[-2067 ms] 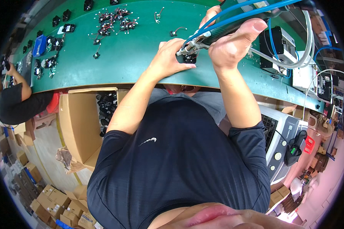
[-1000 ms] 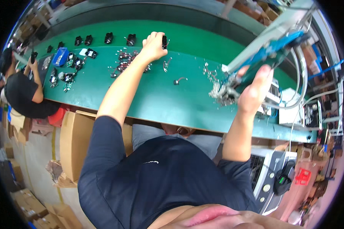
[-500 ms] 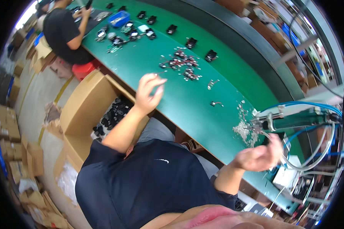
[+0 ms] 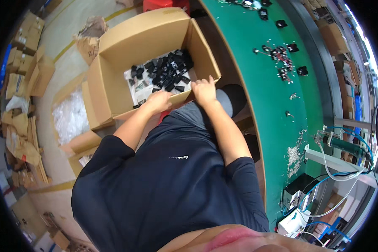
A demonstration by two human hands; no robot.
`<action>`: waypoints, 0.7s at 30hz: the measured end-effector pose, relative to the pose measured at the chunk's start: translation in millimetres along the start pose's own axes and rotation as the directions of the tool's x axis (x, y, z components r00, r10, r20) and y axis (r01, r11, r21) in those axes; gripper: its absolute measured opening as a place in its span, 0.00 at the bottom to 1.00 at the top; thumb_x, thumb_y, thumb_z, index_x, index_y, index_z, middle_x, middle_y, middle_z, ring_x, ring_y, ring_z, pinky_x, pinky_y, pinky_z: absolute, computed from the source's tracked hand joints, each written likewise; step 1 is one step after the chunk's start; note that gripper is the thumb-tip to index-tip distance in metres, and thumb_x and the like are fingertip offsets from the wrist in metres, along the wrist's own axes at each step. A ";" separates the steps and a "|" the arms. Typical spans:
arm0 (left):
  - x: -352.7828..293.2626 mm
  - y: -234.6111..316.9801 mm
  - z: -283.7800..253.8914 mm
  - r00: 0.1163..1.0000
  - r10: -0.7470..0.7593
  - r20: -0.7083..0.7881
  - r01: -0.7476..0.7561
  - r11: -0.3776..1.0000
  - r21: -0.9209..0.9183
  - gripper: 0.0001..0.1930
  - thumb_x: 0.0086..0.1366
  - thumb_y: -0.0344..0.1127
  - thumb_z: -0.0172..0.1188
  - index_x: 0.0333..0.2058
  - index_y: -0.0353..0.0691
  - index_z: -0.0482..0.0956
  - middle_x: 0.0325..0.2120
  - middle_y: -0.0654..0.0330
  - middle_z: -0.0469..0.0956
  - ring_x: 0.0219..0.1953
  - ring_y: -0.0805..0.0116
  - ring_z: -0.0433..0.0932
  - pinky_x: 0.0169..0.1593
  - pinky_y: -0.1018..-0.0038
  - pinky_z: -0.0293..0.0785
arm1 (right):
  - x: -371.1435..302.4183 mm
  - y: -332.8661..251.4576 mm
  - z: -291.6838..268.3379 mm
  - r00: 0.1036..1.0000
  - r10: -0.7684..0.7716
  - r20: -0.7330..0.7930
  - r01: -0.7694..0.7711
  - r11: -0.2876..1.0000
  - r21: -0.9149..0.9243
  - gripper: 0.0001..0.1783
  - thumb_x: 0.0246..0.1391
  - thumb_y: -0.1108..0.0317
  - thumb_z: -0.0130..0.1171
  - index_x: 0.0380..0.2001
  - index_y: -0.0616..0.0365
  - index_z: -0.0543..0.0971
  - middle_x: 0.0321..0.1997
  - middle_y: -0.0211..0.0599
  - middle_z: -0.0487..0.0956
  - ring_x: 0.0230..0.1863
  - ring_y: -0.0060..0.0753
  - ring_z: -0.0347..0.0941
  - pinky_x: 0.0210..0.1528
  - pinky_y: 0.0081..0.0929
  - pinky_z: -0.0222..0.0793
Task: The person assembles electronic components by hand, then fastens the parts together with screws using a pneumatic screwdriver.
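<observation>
The green workbench [image 4: 273, 138] is no longer worked over: both hands are now brought to the cardboard box [image 4: 143, 35] beside its near edge, so bench work appears to be paused while the box is dealt with. The box's mouth is turned upward, and its long axis seems to be laid from lower left to upper right, though edges are bent by the lens. The green-bodied tool [image 4: 344, 145] has been released. The near rim is gripped by the left hand [image 4: 158, 101] and, by the corner, the right hand [image 4: 204, 90]. Inside, black parts [image 4: 170, 69] are heaped in no common direction.
</observation>
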State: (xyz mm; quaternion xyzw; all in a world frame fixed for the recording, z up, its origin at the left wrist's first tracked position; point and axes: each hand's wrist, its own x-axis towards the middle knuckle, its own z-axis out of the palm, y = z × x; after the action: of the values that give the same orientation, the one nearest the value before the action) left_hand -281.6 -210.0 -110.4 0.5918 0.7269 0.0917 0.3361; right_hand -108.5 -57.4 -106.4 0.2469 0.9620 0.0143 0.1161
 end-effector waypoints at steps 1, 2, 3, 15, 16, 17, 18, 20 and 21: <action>-1.5 -5.5 4.9 1.000 0.013 -0.024 -0.013 1.000 0.022 0.20 0.59 0.38 0.61 0.51 0.45 0.83 0.36 0.44 0.85 0.41 0.44 0.84 0.48 0.54 0.79 | 1.5 -3.1 4.2 0.999 0.013 -0.048 -0.014 1.000 -0.023 0.11 0.60 0.64 0.55 0.41 0.47 0.86 0.47 0.33 0.86 0.52 0.36 0.80 0.66 0.53 0.62; -2.8 0.2 3.1 0.999 0.033 -0.032 -0.031 0.998 0.045 0.22 0.60 0.38 0.61 0.54 0.45 0.81 0.37 0.43 0.85 0.42 0.43 0.84 0.48 0.54 0.79 | 1.6 -1.4 9.5 0.996 0.035 -0.087 -0.038 0.999 -0.037 0.11 0.59 0.65 0.55 0.37 0.46 0.87 0.43 0.31 0.87 0.48 0.34 0.82 0.62 0.48 0.67; -5.7 2.2 -3.1 0.998 0.007 0.062 -0.001 0.997 -0.083 0.23 0.65 0.40 0.59 0.59 0.46 0.77 0.40 0.42 0.85 0.44 0.45 0.84 0.51 0.56 0.79 | 2.1 2.1 14.8 0.997 0.046 -0.057 -0.047 0.999 -0.017 0.11 0.58 0.65 0.56 0.35 0.46 0.88 0.41 0.31 0.87 0.47 0.34 0.82 0.59 0.45 0.68; 155.1 -250.6 20.9 0.749 -0.438 0.498 0.655 0.602 -0.457 0.41 0.67 0.68 0.58 0.71 0.50 0.66 0.71 0.52 0.65 0.72 0.45 0.63 0.66 0.41 0.66 | 84.0 57.0 6.9 0.682 -0.249 0.688 -0.598 0.352 0.720 0.36 0.48 0.68 0.53 0.65 0.60 0.73 0.63 0.43 0.76 0.63 0.37 0.70 0.66 0.29 0.63; 149.1 -293.3 48.7 0.758 -0.596 0.267 0.615 0.515 -0.597 0.39 0.67 0.67 0.58 0.69 0.50 0.69 0.70 0.52 0.65 0.71 0.44 0.63 0.67 0.45 0.66 | 99.1 44.0 -6.5 0.627 -0.221 0.747 -0.684 0.303 0.664 0.37 0.49 0.66 0.56 0.66 0.61 0.71 0.65 0.45 0.74 0.64 0.39 0.69 0.67 0.30 0.62; 147.3 -320.0 70.0 0.696 -0.718 0.025 0.516 0.476 -0.712 0.37 0.67 0.66 0.59 0.67 0.51 0.72 0.70 0.51 0.66 0.71 0.43 0.64 0.68 0.50 0.65 | 114.6 46.2 21.4 0.631 -0.209 0.747 -0.643 0.398 0.654 0.41 0.51 0.58 0.62 0.69 0.62 0.68 0.67 0.48 0.73 0.66 0.41 0.68 0.68 0.35 0.62; 159.5 -326.2 77.0 0.625 -0.765 -0.159 0.581 0.591 -0.559 0.32 0.66 0.63 0.61 0.62 0.53 0.77 0.66 0.50 0.70 0.67 0.40 0.67 0.68 0.55 0.64 | 126.1 45.8 50.7 0.560 -0.153 0.814 -0.669 0.497 0.553 0.46 0.52 0.51 0.66 0.70 0.61 0.66 0.72 0.51 0.69 0.72 0.45 0.64 0.71 0.39 0.61; 191.9 -265.9 80.3 0.645 -0.674 -0.360 0.544 0.736 -0.403 0.30 0.65 0.61 0.62 0.61 0.57 0.78 0.61 0.50 0.73 0.63 0.41 0.69 0.67 0.53 0.64 | 137.9 47.9 73.2 0.442 0.012 0.897 -0.687 0.647 0.330 0.51 0.54 0.44 0.67 0.72 0.62 0.62 0.76 0.55 0.64 0.77 0.51 0.58 0.74 0.42 0.57; 193.8 -258.5 80.1 0.654 -0.603 -0.456 0.465 0.796 -0.387 0.29 0.64 0.62 0.61 0.60 0.57 0.79 0.59 0.50 0.74 0.62 0.42 0.68 0.66 0.50 0.64 | 146.1 43.0 76.5 0.437 0.004 0.899 -0.689 0.644 0.332 0.51 0.54 0.44 0.67 0.72 0.62 0.62 0.76 0.55 0.64 0.77 0.51 0.58 0.74 0.42 0.57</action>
State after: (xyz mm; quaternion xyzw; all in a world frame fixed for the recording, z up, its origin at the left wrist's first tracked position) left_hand -454.5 -125.6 -382.0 0.2514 0.9179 0.2425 0.1881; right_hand -195.0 48.0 -208.8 0.4549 0.6334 -0.4248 0.4599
